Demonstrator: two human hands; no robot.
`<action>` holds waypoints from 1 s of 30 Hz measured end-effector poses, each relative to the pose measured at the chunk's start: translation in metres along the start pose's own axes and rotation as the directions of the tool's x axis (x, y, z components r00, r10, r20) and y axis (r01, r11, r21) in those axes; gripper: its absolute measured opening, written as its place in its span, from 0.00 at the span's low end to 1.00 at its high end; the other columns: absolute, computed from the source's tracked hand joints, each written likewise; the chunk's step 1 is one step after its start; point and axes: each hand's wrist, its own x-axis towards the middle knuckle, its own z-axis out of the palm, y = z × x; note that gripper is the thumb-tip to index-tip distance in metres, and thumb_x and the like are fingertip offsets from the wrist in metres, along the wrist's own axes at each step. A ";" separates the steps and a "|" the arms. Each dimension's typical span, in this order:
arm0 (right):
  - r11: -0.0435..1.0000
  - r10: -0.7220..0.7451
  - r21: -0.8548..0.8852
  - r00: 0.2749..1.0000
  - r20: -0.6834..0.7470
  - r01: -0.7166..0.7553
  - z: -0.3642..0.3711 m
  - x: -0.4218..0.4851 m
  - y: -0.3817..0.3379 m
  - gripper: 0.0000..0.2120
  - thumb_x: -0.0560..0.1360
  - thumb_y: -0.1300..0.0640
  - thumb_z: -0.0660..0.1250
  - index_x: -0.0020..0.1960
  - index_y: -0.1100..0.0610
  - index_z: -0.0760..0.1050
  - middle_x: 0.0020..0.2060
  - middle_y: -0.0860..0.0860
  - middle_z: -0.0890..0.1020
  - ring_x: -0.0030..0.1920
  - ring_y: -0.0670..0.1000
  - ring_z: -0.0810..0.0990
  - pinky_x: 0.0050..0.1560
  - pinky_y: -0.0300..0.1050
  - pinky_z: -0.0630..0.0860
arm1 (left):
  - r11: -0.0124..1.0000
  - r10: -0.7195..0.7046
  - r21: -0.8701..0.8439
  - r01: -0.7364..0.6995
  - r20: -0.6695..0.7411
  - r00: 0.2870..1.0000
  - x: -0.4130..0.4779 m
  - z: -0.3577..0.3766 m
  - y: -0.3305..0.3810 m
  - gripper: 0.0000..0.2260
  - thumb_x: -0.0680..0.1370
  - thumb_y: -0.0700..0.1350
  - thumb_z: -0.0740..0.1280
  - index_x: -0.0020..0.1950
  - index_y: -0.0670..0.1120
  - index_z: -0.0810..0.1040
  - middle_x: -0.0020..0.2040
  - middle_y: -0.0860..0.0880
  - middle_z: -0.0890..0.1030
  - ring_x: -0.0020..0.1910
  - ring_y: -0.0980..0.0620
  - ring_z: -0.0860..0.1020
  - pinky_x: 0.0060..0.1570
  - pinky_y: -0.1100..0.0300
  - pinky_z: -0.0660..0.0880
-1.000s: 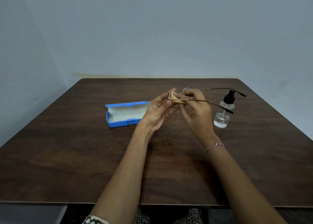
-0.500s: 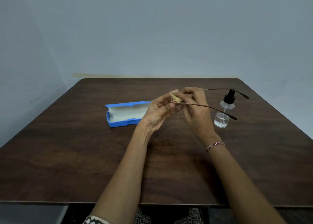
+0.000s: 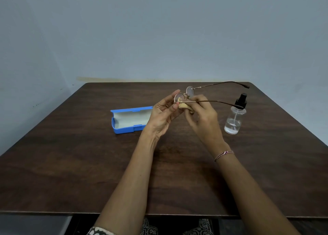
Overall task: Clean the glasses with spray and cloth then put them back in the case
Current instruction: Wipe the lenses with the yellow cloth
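Thin gold-rimmed glasses (image 3: 190,91) with round lenses are held above the table, their temples open and pointing right. My left hand (image 3: 164,114) pinches the rim of the nearer lens. My right hand (image 3: 202,115) holds a small beige cloth (image 3: 184,106) pressed against that lens. An open blue case (image 3: 130,119) with a pale lining lies on the table to the left of my hands. A clear spray bottle (image 3: 234,121) with a black pump stands upright to the right; the nearer temple tip crosses in front of its top.
The dark wooden table (image 3: 71,163) stretches to a pale wall at the back and left. Its front edge runs below my forearms. A patterned garment shows under the table edge.
The glasses have turned and lifted, so both round lenses now show above my fingers. The cloth has slipped lower, under the near lens.
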 end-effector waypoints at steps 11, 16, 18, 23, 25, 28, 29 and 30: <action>0.998 0.055 -0.038 0.998 -0.007 -0.056 0.002 0.001 -0.003 0.12 0.74 0.64 0.64 0.57 0.64 0.78 0.49 0.57 0.76 0.49 0.51 0.77 0.51 0.38 0.76 | 1.000 0.017 -0.010 -0.017 -0.013 1.000 0.000 -0.001 0.000 0.25 0.54 0.48 0.83 0.49 0.50 0.85 0.46 0.50 0.85 0.47 0.55 0.83 0.45 0.63 0.79; 0.999 0.044 0.016 0.999 0.025 -0.045 0.004 0.000 -0.005 0.14 0.75 0.66 0.65 0.60 0.62 0.76 0.54 0.57 0.75 0.54 0.52 0.77 0.57 0.42 0.75 | 1.000 0.012 -0.001 -0.012 -0.029 0.999 0.002 -0.003 -0.001 0.26 0.54 0.49 0.83 0.50 0.50 0.84 0.46 0.50 0.85 0.47 0.55 0.83 0.43 0.63 0.79; 0.998 0.008 0.066 0.999 0.044 -0.011 0.007 0.000 -0.008 0.15 0.77 0.63 0.63 0.63 0.62 0.75 0.58 0.54 0.72 0.58 0.53 0.76 0.62 0.43 0.73 | 1.000 0.013 -0.015 -0.013 -0.036 0.999 0.002 -0.003 0.000 0.26 0.53 0.50 0.83 0.50 0.50 0.85 0.46 0.51 0.85 0.45 0.56 0.82 0.40 0.65 0.79; 0.996 -0.068 0.065 0.997 0.023 0.066 0.007 0.001 -0.008 0.14 0.74 0.63 0.68 0.59 0.62 0.77 0.54 0.53 0.74 0.54 0.52 0.74 0.58 0.41 0.73 | 0.997 0.056 -0.046 -0.058 -0.057 0.997 0.002 -0.007 0.001 0.27 0.53 0.51 0.83 0.51 0.51 0.84 0.46 0.49 0.85 0.45 0.54 0.83 0.38 0.64 0.79; 0.996 -0.079 0.040 0.997 0.025 0.078 0.005 0.000 -0.005 0.13 0.73 0.64 0.69 0.58 0.62 0.78 0.52 0.56 0.77 0.53 0.51 0.74 0.57 0.39 0.73 | 0.996 0.068 -0.054 -0.071 -0.050 0.996 0.002 -0.007 0.002 0.26 0.55 0.51 0.83 0.51 0.51 0.84 0.47 0.48 0.85 0.46 0.53 0.83 0.41 0.63 0.80; 0.999 -0.052 0.016 0.998 0.021 0.052 0.000 0.001 -0.002 0.13 0.74 0.62 0.66 0.57 0.62 0.79 0.51 0.55 0.77 0.52 0.50 0.74 0.56 0.34 0.72 | 0.994 0.082 -0.064 -0.086 -0.058 0.995 0.003 -0.007 0.002 0.26 0.56 0.52 0.82 0.52 0.51 0.84 0.48 0.47 0.84 0.47 0.52 0.83 0.44 0.62 0.80; 0.999 -0.036 0.015 0.999 0.013 0.036 0.000 0.001 -0.002 0.13 0.74 0.62 0.65 0.57 0.61 0.79 0.51 0.55 0.77 0.52 0.49 0.74 0.56 0.33 0.71 | 0.995 0.080 -0.063 -0.083 -0.061 0.995 0.003 -0.007 0.002 0.26 0.56 0.52 0.82 0.52 0.51 0.84 0.48 0.47 0.84 0.48 0.52 0.83 0.44 0.62 0.80; 0.999 -0.031 0.014 0.999 0.011 0.030 0.000 0.001 -0.002 0.13 0.74 0.61 0.65 0.58 0.61 0.79 0.51 0.55 0.76 0.52 0.49 0.74 0.57 0.32 0.71 | 0.995 0.075 -0.059 -0.078 -0.059 0.995 0.003 -0.007 0.002 0.25 0.56 0.51 0.82 0.52 0.50 0.84 0.48 0.48 0.85 0.48 0.53 0.83 0.44 0.62 0.80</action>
